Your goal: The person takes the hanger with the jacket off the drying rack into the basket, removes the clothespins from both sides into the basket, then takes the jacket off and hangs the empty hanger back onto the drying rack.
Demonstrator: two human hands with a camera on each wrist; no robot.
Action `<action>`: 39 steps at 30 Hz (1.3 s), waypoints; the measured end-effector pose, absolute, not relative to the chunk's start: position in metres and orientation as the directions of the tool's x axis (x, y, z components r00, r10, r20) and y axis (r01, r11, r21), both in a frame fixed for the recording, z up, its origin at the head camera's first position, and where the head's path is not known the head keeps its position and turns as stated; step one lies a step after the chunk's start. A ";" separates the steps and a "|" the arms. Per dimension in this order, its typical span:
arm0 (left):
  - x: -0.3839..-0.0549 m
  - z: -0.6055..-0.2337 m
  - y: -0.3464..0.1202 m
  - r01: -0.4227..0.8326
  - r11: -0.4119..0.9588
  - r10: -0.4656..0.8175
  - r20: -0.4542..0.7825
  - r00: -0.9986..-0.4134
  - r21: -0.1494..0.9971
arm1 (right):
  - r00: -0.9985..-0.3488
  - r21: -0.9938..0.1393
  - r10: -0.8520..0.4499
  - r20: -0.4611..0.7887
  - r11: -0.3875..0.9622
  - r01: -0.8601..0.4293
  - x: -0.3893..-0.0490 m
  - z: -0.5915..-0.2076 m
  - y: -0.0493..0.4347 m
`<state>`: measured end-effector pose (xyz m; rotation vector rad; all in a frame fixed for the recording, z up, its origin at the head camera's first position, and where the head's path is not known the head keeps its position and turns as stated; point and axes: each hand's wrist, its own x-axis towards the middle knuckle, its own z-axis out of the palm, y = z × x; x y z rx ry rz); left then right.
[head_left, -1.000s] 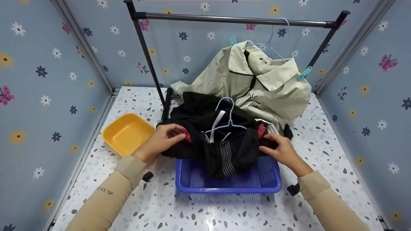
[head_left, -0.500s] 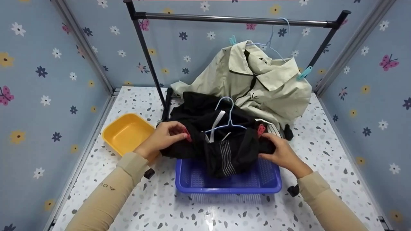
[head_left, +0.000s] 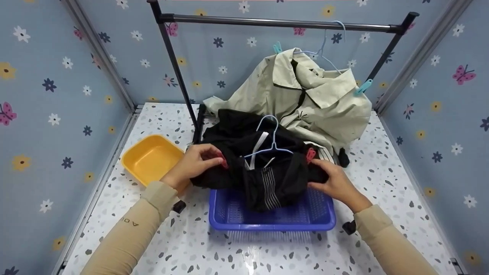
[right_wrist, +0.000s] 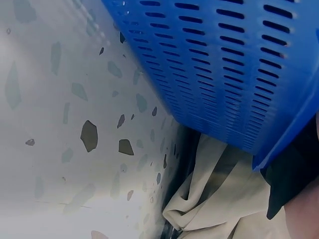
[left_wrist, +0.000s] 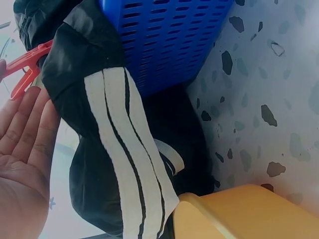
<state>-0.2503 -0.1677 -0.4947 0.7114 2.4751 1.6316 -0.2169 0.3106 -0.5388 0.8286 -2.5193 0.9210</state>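
Now your left grip pinches a red peg and your right grip curls round the black garment; your forearms stretch forward, well apart.

You face pale blue walls printed with flowers and butterflies, grey metal strips at their corners, around a white, dark-speckled table catching bright light.

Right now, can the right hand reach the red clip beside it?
Probably yes: the red clip sits uncovered beside the right hand, though that hand's grip on the black garment may need loosening.
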 end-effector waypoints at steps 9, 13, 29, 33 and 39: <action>-0.253 -0.494 -0.166 0.386 0.306 0.418 0.241 -0.876 0.870 | -0.778 -0.492 -0.403 0.482 0.610 -0.621 -0.216 -0.541 0.311; -0.254 -0.494 -0.166 0.391 0.334 0.395 0.249 -0.884 0.858 | -0.773 -0.488 -0.405 0.489 0.608 -0.627 -0.217 -0.542 0.311; -0.260 -0.471 -0.177 0.352 0.391 0.330 0.228 -0.916 0.850 | -0.764 -0.482 -0.404 0.503 0.602 -0.636 -0.218 -0.542 0.312; -0.262 -0.465 -0.184 0.322 0.405 0.304 0.206 -0.930 0.856 | -0.767 -0.487 -0.402 0.500 0.602 -0.633 -0.218 -0.541 0.311; -0.264 -0.457 -0.196 0.269 0.429 0.271 0.162 -0.949 0.863 | -0.768 -0.499 -0.396 0.504 0.592 -0.633 -0.217 -0.541 0.310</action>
